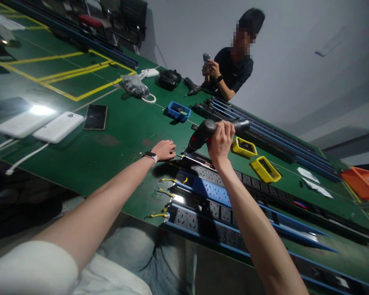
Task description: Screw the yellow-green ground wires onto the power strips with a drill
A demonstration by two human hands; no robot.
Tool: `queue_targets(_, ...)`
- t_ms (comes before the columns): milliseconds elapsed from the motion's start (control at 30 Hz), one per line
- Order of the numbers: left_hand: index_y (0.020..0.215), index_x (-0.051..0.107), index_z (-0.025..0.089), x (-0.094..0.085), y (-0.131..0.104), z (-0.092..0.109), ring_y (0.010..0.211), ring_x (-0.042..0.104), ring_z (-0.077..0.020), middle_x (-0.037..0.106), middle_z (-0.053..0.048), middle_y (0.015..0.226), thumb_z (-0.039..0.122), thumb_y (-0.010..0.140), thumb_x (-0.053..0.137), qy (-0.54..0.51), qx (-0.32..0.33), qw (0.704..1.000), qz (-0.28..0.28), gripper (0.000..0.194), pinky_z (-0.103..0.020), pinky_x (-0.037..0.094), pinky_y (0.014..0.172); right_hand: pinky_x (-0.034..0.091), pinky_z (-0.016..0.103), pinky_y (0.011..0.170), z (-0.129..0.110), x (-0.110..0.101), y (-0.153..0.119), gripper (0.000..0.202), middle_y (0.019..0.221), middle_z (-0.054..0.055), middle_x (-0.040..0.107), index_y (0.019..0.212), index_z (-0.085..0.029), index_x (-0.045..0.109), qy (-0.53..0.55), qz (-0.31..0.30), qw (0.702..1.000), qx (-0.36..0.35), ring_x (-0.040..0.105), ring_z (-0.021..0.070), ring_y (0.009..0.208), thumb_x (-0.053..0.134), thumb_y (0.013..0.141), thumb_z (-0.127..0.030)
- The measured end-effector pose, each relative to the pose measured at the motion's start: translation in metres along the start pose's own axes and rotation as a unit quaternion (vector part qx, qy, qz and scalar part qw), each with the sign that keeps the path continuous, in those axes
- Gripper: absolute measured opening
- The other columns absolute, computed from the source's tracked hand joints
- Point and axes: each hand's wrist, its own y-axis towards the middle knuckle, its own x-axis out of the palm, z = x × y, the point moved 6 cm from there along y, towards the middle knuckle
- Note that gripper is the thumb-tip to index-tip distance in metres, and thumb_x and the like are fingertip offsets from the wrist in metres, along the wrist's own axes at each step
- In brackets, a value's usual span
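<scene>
My right hand (222,141) is wrapped round the grip of a black cordless screwdriver (204,133), tilted so its tip meets the end of a long socket strip (199,159). Close to that tip, my left hand (165,150) rests low over the table with its fingers closed at a short green-yellow wire (178,155); the fingertips partly hide what they pinch. Nearer to me lie more strips with rows of black sockets (184,217) in blue and black rails. Yellow wires (160,215) stick out of their left ends.
On the green table (126,135) stand a blue bin (178,111) and two yellow bins (266,169). A phone (95,117) and white power banks (59,127) lie left. Across the table, a person (233,61) holds a phone beside another screwdriver (192,87). An orange bin (363,182) stands far right.
</scene>
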Motion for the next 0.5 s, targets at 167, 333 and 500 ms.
queue_targets(167,0.077,0.062,0.017,0.002,0.001,-0.001,0.082,0.054,-0.0213,0.060,-0.008,0.084,0.026,0.081,0.053,-0.002,-0.003,1.000,0.001,0.014,-0.034,0.039,0.073,0.036,0.046,0.112,-0.001,0.002,0.007,0.028,0.116,0.016,0.059,0.109,-0.012,0.058,0.023,-0.019,0.999,-0.032,0.046,0.0215,0.119,0.038,0.089,-0.013)
queue_targets(333,0.078,0.062,0.017,0.001,0.001,-0.001,0.082,0.054,-0.0214,0.060,-0.008,0.084,0.028,0.080,0.053,-0.002,-0.001,1.000,0.002,0.014,-0.034,0.038,0.073,0.037,0.051,0.107,0.014,0.006,0.011,0.029,0.110,0.016,0.058,0.111,-0.011,0.056,0.001,-0.079,0.995,-0.062,0.048,0.0234,0.111,0.039,0.088,-0.015)
queue_targets(500,0.076,0.061,0.017,0.001,0.001,-0.002,0.081,0.054,-0.0208,0.060,-0.008,0.084,0.027,0.080,0.053,-0.004,-0.002,1.000,0.003,0.013,-0.034,0.038,0.072,0.034,0.050,0.108,0.025,0.004,0.010,0.029,0.109,0.016,0.058,0.110,-0.009,0.056,-0.028,-0.082,0.994,-0.066,0.046,0.0235,0.110,0.041,0.088,-0.019)
